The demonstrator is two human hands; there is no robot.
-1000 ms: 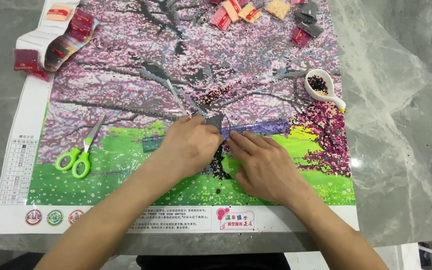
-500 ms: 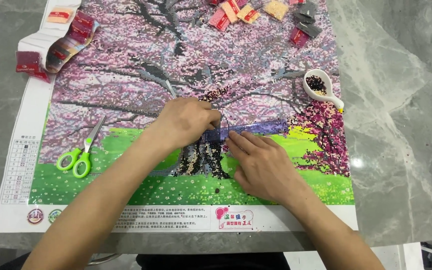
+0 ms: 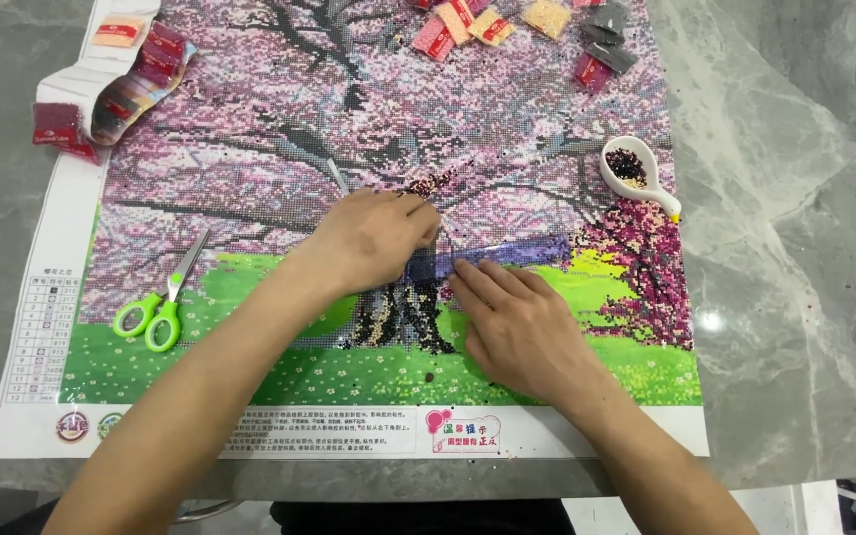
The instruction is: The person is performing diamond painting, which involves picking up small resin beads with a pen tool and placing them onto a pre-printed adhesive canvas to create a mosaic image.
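A bead-mosaic canvas (image 3: 250,149) of a pink blossoming tree over green grass lies flat on the table. My left hand (image 3: 374,241) is over the tree trunk, its fingers pinched on the end of a clear film strip (image 3: 517,250) that runs to the right across the picture. A thin grey pen tool (image 3: 337,176) sticks out from behind this hand. My right hand (image 3: 517,327) lies flat on the canvas just below the strip, fingers spread, with the fingertips touching the film near the trunk.
Green-handled scissors (image 3: 160,302) lie on the canvas at the left. A white scoop tray (image 3: 636,173) with dark beads sits at the right. Small bead packets (image 3: 468,22) are at the top, and more packets (image 3: 61,127) lie at the top left. Grey marble table (image 3: 785,198) surrounds everything.
My left hand has moved up and away from me, from the grass to the trunk, peeling the film strip back. The right hand has stayed in place.
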